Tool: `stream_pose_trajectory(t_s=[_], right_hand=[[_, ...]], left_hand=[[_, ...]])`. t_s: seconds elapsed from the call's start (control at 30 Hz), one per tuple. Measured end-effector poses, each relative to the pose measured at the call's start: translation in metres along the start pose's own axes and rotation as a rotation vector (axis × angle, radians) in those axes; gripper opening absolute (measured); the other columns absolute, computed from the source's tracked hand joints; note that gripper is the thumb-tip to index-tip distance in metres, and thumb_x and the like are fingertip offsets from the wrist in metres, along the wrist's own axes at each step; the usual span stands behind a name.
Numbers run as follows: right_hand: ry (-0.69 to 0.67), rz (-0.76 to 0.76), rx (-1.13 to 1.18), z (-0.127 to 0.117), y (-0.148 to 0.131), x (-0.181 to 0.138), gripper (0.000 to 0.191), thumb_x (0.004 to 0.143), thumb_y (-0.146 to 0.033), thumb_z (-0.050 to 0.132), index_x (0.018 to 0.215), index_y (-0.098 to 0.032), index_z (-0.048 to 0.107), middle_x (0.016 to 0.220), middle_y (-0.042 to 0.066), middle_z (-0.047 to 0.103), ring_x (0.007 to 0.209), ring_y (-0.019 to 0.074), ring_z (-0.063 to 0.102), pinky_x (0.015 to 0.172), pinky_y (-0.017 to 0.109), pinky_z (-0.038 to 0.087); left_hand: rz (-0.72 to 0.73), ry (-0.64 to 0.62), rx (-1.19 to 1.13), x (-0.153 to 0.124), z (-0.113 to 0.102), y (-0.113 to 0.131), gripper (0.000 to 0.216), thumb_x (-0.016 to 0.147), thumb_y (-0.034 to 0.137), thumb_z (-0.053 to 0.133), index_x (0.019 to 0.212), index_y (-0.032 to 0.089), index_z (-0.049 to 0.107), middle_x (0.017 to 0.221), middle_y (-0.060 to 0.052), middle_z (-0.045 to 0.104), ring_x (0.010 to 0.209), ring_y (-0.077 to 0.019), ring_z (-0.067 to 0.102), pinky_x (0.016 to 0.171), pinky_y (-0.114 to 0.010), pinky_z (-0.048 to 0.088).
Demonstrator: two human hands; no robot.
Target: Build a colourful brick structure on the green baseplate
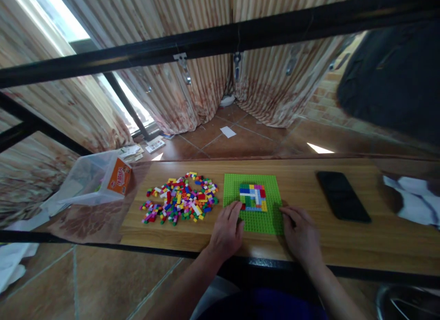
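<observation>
Presently, left hand (pixel 227 229): placed low over the left edge of the green baseplate (pixel 264 224), just beside a small red brick (pixel 243 206) at the near left corner of the brick pattern (pixel 253 197).
Left grip: bent closely at the red brick; not possible to say whether pinching it or only touching it.
Right hand (pixel 302 237): curled at the right edge of the green baseplate; not possible to say whether grasping this edge or only resting against it.
Brick pattern: between both hands and slightly beyond them, set upon the studs; roughly square, in blue, white, red, yellow, green and pink.
Green baseplate: flat on the wooden table (pixel 299 171), between both hands.
Loose bricks (pixel 185 196): spread in many colours to the left of the left hand and somewhat beyond it.
Clear box (pixel 91 173): farther left, past the loose bricks, with an orange label (pixel 119 175).
Black phone (pixel 343 196): lying flat, beyond the right hand and to its right, well apart from it.
</observation>
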State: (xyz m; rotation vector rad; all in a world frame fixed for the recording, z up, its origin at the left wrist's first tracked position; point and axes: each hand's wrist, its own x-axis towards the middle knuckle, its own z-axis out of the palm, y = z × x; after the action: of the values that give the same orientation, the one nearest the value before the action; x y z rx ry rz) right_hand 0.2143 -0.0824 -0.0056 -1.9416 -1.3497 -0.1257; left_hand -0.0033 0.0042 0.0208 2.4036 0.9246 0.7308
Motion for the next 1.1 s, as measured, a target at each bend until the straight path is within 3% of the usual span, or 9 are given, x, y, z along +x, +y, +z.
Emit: stream_pose_trajectory(t_s=[0.53,0.67,0.9,1.1], right_hand=[[-0.019,0.043,0.047,-0.004,-0.006,0.002,0.026,0.092,-0.029,0.047,0.097,-0.017,0.07,0.1,0.01,0.067,0.093,0.0216,0.062,0.085,0.04,0.052],[0.024,0.0,0.067,-0.002,-0.025,0.004,0.025,0.092,-0.027,0.048,0.103,-0.018,0.068,0.103,0.01,0.065,0.095,0.0207,0.06,0.086,0.039,0.051],[0.012,-0.176,0.023,0.018,-0.07,0.007,0.024,0.092,-0.021,0.049,0.108,-0.023,0.067,0.124,0.011,0.058,0.116,0.0239,0.051,0.093,0.045,0.046],[0.072,-0.098,0.075,0.023,-0.068,0.002,0.023,0.091,-0.024,0.052,0.109,-0.022,0.066,0.124,0.012,0.057,0.117,0.024,0.051,0.096,0.047,0.044]], left_hand=[[0.01,0.002,0.018,-0.001,0.002,-0.002,0.052,0.09,0.013,0.049,0.14,0.014,0.036,0.134,-0.014,0.054,0.125,-0.0247,0.049,0.106,-0.047,0.045],[0.002,0.004,0.012,0.0,0.002,-0.002,0.05,0.089,0.013,0.049,0.138,0.014,0.037,0.133,-0.015,0.054,0.126,-0.0249,0.049,0.106,-0.047,0.045],[0.019,0.016,-0.005,0.0,0.0,0.0,0.043,0.09,0.014,0.048,0.132,0.016,0.042,0.13,-0.013,0.056,0.125,-0.0249,0.051,0.105,-0.047,0.046],[0.032,0.013,-0.002,0.0,-0.001,0.001,0.04,0.09,0.014,0.047,0.131,0.016,0.044,0.132,-0.013,0.055,0.126,-0.0248,0.05,0.105,-0.047,0.045]])
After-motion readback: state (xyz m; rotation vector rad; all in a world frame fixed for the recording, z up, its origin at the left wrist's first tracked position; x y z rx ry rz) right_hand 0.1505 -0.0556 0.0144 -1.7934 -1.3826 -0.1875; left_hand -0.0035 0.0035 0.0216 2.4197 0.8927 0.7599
